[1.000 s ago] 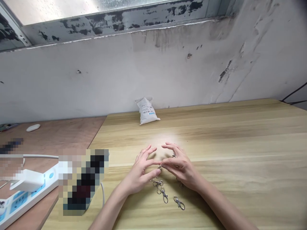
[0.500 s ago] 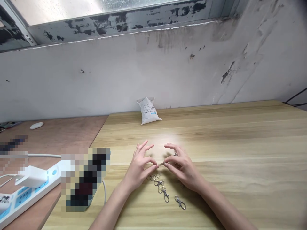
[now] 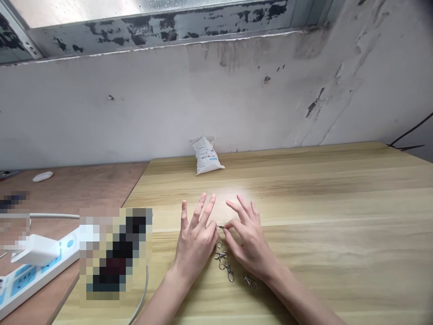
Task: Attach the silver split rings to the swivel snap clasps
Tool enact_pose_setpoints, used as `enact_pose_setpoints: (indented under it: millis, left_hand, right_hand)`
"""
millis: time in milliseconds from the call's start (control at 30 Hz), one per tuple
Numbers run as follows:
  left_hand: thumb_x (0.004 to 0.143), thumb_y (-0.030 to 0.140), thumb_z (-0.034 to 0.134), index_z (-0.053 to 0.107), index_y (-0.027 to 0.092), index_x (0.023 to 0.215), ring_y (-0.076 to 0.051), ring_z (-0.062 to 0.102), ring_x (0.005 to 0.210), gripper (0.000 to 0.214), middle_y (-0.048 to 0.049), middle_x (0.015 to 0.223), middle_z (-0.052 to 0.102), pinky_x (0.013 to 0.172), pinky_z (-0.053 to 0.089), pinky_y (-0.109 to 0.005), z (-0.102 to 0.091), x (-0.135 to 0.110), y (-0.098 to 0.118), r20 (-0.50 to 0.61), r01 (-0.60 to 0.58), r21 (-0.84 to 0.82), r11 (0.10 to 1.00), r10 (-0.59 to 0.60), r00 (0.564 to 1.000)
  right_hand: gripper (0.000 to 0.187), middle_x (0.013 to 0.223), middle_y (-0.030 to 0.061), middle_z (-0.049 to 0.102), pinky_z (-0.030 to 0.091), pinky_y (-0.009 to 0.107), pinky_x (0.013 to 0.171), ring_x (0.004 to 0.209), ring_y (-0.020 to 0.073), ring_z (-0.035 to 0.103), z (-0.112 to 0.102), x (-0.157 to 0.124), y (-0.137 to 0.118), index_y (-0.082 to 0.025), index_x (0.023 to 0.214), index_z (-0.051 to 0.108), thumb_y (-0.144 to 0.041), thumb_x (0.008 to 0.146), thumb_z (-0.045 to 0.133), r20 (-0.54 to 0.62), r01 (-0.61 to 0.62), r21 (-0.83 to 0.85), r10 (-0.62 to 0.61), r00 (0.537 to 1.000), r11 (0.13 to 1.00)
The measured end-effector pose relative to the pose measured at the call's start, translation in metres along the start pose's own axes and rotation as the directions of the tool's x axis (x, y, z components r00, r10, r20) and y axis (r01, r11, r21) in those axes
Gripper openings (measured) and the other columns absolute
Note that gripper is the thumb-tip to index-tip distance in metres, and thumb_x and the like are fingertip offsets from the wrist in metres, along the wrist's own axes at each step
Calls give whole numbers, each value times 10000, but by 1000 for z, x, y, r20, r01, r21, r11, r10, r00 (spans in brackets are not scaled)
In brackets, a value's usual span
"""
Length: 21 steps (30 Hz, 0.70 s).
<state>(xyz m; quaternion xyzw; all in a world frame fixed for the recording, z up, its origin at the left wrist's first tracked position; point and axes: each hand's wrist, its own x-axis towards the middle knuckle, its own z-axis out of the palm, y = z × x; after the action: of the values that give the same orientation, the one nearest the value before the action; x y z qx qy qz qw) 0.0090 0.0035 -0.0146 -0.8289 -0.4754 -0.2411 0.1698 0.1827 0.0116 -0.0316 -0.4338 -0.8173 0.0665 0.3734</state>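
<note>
Along the back of everything runs a grey wall (image 3: 152, 104), stained and chipped, with a window frame (image 3: 203, 22) of peeling dark paint above it. Below spreads my table (image 3: 338, 216), pale wood grain, and on my left it meets a brown table (image 3: 101, 185).

A white power strip (image 3: 66, 256) lies slanting on that left side, near a pixelated item (image 3: 117, 250) I can't make out. My left hand (image 3: 196, 241) and right hand (image 3: 252, 243) face each other over the middle of the table, three fingers of each raised and spread. Well beyond them, close to the wall, sits a white bag (image 3: 208, 158) with a printed label. A white charger (image 3: 35, 250) is plugged into the strip, and a white oval thing (image 3: 43, 176) rests on the brown table.

Nearer me, three metal clasps lie on the table: one (image 3: 220, 256) between my wrists, one (image 3: 230, 272) just below it, one (image 3: 250, 281) beside my right wrist. A loose ring (image 3: 219, 244) is by my left fingers. Smallest is the metal piece (image 3: 221, 227) between my hands: right thumb and forefinger pinch one end, left fingers close on the other, that thumb mostly hidden.
</note>
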Motion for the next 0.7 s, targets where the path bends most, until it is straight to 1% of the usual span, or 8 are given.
enact_pose_setpoints:
  millis: [100,200,267,333,433,533,600,700]
  left_hand:
    - [876,156,555,651,204,788,-313,276,1460,139,-60,1548,372,1185,125,-652,-1,-1,-5,37,42,-101,994,-39,999]
    - [900,240,569,700,265,963,-302,216,1481,148,-40,1565,338,1150,233,-649,1,-3,-12,128,103,-275,956,-70,989]
    - [916,261,559,707,299,1008,-303,202,1484,178,-22,1563,339,1136,236,-668,4,-4,-15,188,164,-351,922,-102,977]
    - [925,279,556,719,311,992,-307,204,1481,179,-10,1555,354,1134,220,-680,6,-4,-17,212,214,-396,893,-138,968]
    - [922,308,573,732,323,967,-304,222,1474,166,-2,1537,385,1134,221,-676,7,-4,-18,187,246,-440,863,-180,966]
    - [921,293,578,733,320,949,-296,236,1469,160,0,1517,415,1137,215,-674,4,-3,-17,138,227,-438,870,-184,973]
    - [922,261,571,730,301,928,-293,228,1472,164,-4,1512,423,1149,179,-675,1,-2,-15,99,201,-397,896,-175,979]
    - [912,226,572,715,254,858,-298,236,1470,155,-25,1506,435,1167,148,-658,-3,1,-12,44,149,-299,942,-142,989]
  right_hand:
    - [105,1346,112,542,283,675,1090,1417,333,316,0,0,9,-222,879,627,-205,909,528,-40,-48,80,51,998,996]
    - [103,1288,115,572,348,640,1065,1372,321,386,1,1,17,-231,885,632,-233,924,537,-43,-86,171,94,995,982]
    - [102,1282,115,572,369,618,1059,1365,315,392,1,1,18,-234,895,636,-245,932,542,-35,-86,207,95,995,975]
    - [103,1283,112,569,378,599,1059,1366,309,389,1,1,18,-238,902,641,-252,936,544,-22,-91,229,98,995,969]
    - [108,1278,112,569,389,578,1053,1361,306,394,1,0,18,-238,899,642,-260,938,543,-9,-127,253,133,991,959]
    - [103,1278,110,567,388,567,1050,1360,308,392,1,0,19,-234,888,637,-263,930,548,-2,-138,264,144,990,955]
    - [94,1272,103,572,346,584,1073,1362,309,388,1,0,17,-231,879,630,-257,923,551,-6,-137,246,143,990,959]
    - [77,1237,87,593,234,627,1115,1355,306,394,2,0,10,-232,871,616,-242,915,553,-21,-129,207,136,990,970]
